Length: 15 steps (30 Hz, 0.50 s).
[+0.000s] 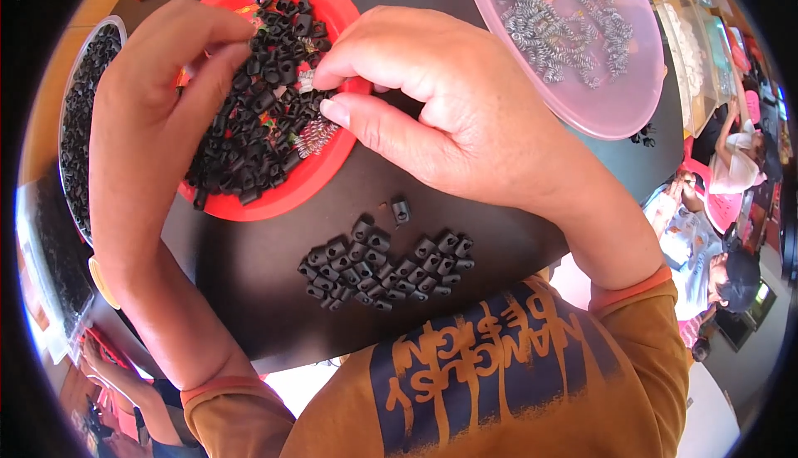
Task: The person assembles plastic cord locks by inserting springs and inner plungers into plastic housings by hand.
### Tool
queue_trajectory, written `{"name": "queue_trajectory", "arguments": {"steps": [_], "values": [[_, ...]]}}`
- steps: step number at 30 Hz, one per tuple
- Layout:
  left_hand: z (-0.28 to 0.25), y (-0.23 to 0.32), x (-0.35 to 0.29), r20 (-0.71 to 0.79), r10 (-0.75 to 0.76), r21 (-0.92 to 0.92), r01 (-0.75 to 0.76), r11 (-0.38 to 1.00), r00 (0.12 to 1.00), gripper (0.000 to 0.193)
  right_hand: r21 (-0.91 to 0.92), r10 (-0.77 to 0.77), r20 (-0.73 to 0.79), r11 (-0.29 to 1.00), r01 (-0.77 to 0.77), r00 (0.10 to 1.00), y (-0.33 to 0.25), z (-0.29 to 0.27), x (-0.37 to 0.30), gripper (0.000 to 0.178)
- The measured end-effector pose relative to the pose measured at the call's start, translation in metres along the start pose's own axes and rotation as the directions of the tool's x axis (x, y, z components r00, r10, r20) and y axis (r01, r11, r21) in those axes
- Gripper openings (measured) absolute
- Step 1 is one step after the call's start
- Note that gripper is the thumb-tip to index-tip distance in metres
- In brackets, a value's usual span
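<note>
From where I stand, both hands are over the red bowl (291,202), which sits close in front of the person, so neither arm has to stretch. The black parts (264,88) lie loose in it, the rim keeping them from scattering, with a small clump of springs (316,137) at its near right side, probably there to be picked up easily.

The left hand (158,76) arches over the far left of the bowl, thumb and forefinger tips almost meeting; I can't tell whether anything is pinched there. The right hand (453,96) comes in from the other side, thumb and forefinger curled near each other over the parts. Whatever they might grip is too small or hidden to tell.

More springs fill the pink bowl (611,121), off to the right and likely a reserve. A tub (87,117) of black pieces stands at far left. Nearest the person, a pile (378,268) lies straight on the tabletop (515,246), apart from the bowl, which would stop the two lots mixing.
</note>
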<state>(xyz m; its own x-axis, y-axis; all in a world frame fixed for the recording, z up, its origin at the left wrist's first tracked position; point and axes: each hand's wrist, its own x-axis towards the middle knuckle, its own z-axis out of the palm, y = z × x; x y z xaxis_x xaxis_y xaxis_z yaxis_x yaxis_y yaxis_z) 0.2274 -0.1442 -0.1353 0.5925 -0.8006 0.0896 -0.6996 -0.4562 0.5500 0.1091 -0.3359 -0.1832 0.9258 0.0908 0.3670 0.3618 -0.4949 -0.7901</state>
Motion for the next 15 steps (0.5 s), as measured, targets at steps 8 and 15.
{"name": "queue_trajectory", "arguments": {"steps": [8, 15], "values": [[0.008, 0.007, 0.003, 0.150, 0.141, 0.112, -0.158, 0.981, 0.979, 0.018, -0.003, 0.013, -0.024, 1.000, -0.013, 1.000, 0.001, -0.001, 0.001, 0.011], [0.015, 0.012, 0.005, 0.113, 0.194, 0.285, -0.219, 0.933, 0.974, 0.021, -0.002, -0.005, -0.039, 1.000, 0.005, 0.999, 0.000, -0.002, 0.001, 0.010]]}}
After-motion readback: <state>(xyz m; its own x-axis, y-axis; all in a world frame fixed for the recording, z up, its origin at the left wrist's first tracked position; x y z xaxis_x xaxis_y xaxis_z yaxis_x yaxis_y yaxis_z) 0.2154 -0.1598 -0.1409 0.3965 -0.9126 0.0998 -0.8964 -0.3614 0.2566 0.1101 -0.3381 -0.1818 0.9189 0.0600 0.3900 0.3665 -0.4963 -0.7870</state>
